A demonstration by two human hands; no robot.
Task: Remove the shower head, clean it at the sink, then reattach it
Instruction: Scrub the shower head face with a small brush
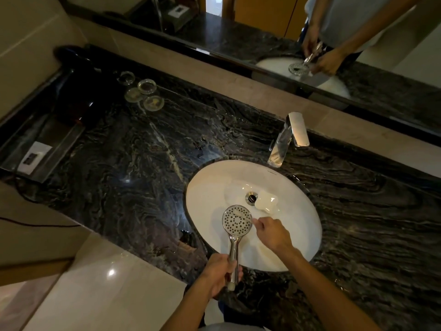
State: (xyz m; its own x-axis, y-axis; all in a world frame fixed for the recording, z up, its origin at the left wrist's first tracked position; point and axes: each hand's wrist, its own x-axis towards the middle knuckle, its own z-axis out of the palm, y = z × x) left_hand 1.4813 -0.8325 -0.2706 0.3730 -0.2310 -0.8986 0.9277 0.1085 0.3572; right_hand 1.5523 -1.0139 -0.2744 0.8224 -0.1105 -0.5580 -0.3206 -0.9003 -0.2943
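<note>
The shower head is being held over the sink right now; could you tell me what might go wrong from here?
1. The left hand grips the shower head only at the low end of its chrome handle; if wet, it might slip and strike the sink.
2. The bar of soap lies right beside the open drain and could slide over and block it.
3. The right hand works at the faceplate edge, which may twist the head in the grip.

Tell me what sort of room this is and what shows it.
Most likely a bathroom vanity, perhaps in a hotel: a white oval sink set into a dark marble counter, a chrome faucet behind it, and a wall mirror along the back.
</note>
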